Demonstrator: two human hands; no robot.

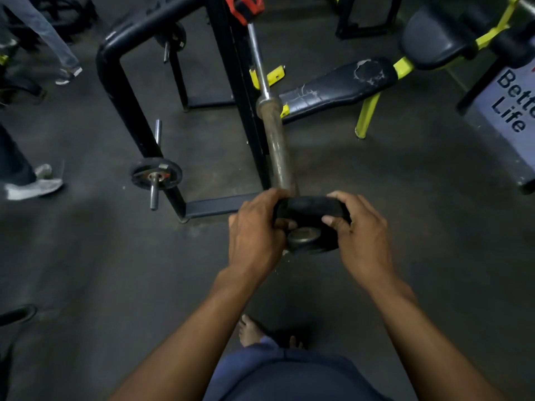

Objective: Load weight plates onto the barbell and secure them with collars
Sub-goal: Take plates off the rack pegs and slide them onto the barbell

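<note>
A small black weight plate (309,208) sits on the near end of the barbell sleeve (278,151), and the sleeve's end cap pokes through its hole. My left hand (254,235) grips the plate's left edge, its fingers curled over the rim. My right hand (360,230) grips the right edge with the thumb on the plate's face. The barbell's chrome shaft (257,62) runs away from me to the rack. A red clamp-like piece (244,7), perhaps a collar, shows at the top of the rack.
A black rack frame (115,79) stands to the left with a small plate (156,173) on a storage peg. A worn bench (338,85) with yellow legs lies right of the bar. Other people's legs and shoes (31,186) are at the left edge.
</note>
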